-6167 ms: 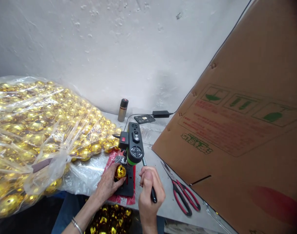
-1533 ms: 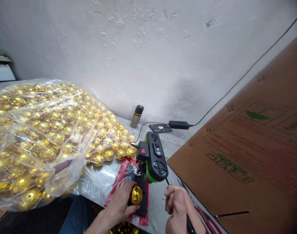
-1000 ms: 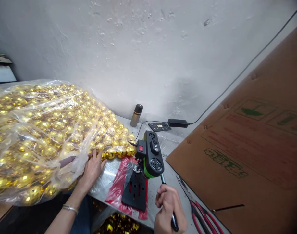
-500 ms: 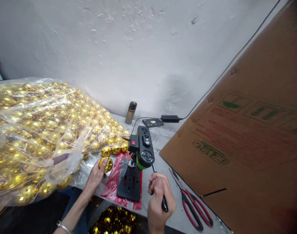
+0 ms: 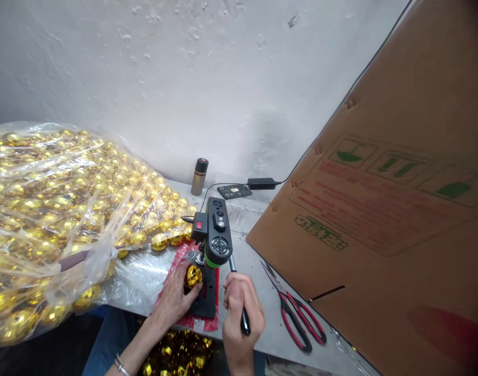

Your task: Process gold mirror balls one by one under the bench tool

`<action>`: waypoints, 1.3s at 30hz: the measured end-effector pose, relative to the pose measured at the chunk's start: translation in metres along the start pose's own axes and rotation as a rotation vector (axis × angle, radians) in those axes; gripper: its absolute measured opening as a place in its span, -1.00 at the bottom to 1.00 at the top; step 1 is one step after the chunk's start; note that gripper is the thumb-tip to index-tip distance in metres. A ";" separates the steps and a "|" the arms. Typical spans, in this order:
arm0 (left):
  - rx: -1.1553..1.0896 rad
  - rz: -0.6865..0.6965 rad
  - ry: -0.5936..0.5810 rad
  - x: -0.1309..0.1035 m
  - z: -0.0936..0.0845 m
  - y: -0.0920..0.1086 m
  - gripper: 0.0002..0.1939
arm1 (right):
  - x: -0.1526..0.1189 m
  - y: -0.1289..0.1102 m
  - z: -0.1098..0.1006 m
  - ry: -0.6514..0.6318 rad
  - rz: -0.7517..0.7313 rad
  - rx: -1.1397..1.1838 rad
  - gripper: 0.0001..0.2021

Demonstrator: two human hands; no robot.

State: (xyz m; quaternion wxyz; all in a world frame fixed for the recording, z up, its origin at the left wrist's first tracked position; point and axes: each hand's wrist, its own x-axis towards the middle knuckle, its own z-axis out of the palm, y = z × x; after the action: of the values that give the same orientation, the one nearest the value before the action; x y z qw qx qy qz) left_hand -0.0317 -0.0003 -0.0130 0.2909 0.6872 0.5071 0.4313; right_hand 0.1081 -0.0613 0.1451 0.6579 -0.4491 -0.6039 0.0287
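Observation:
A gold faceted ball (image 5: 193, 277) is held between the thumb and fingers of my left hand (image 5: 176, 297), over the black base plate (image 5: 205, 302) of a small machine. The machine's black head (image 5: 219, 230), with a green ring beneath, stands just above and right of the ball. My right hand (image 5: 243, 308) is wrapped round the black-gripped lever (image 5: 245, 322) on the machine's right side. Red plastic (image 5: 211, 324) lies under the base.
At the left lies a big clear bag of gold balls (image 5: 74, 203); more gold pieces (image 5: 176, 350) sit below the table edge. Red-handled scissors (image 5: 297, 318), a large carton (image 5: 372, 209), a bottle (image 5: 199, 177), a phone (image 5: 234, 191) and a power adapter (image 5: 261, 183) are around.
My left hand has carried the gold ball rightward and down over the machine's base. My right hand stays on the lever. The view has shifted slightly right.

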 end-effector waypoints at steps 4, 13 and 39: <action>0.050 0.096 0.038 -0.003 0.006 -0.008 -0.47 | -0.003 0.000 -0.001 -0.009 0.000 -0.003 -0.70; 0.045 0.214 -0.003 -0.007 0.003 0.001 -0.49 | -0.001 -0.002 -0.001 -0.005 0.028 0.006 -0.70; 0.042 0.003 -0.078 0.000 0.013 0.019 -0.53 | -0.044 0.037 0.007 0.086 -0.023 -0.016 -0.67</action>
State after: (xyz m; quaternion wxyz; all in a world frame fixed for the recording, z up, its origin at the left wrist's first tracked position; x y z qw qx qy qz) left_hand -0.0117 -0.0056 -0.0028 0.2952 0.7102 0.5032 0.3940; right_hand 0.1091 -0.0607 0.0873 0.6801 -0.4479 -0.5804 -0.0029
